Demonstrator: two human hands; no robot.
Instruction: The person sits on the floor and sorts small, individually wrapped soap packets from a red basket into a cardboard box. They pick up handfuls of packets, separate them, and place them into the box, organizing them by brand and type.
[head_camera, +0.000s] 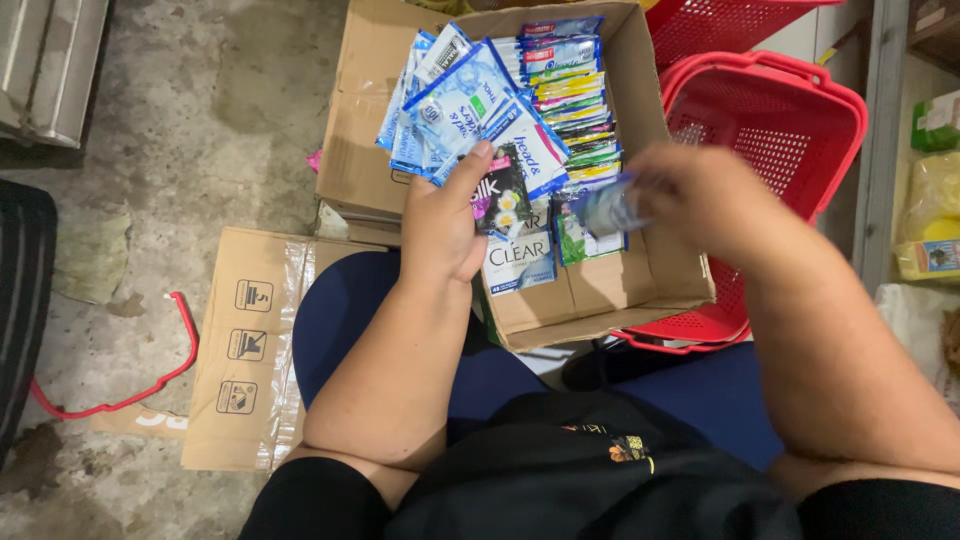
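Floor: bare concrete, stained and rough, grey-brown, with a dark patch at the lower left.
Red cord: a thin bent loop lying on the floor at far left.
Flat carton: brown corrugated card with clear tape down its side, lying flat by the person's knee.
Left hand: fingers clamped on a fanned bunch of sachets, glossy foil-plastic strips, mostly blue and white, one dark with a flower print; they are held over the left half of the open box.
Open box: brown cardboard, flaps out, resting on the lap, packed with standing rows of flat, shiny sachets.
Right hand: blurred, fingers closed round a small bluish sachet above the box's right side.
Red baskets: stacked, rigid plastic mesh with rounded rims, just right of the box.
Shelf goods: yellow and green packets at the far right edge.
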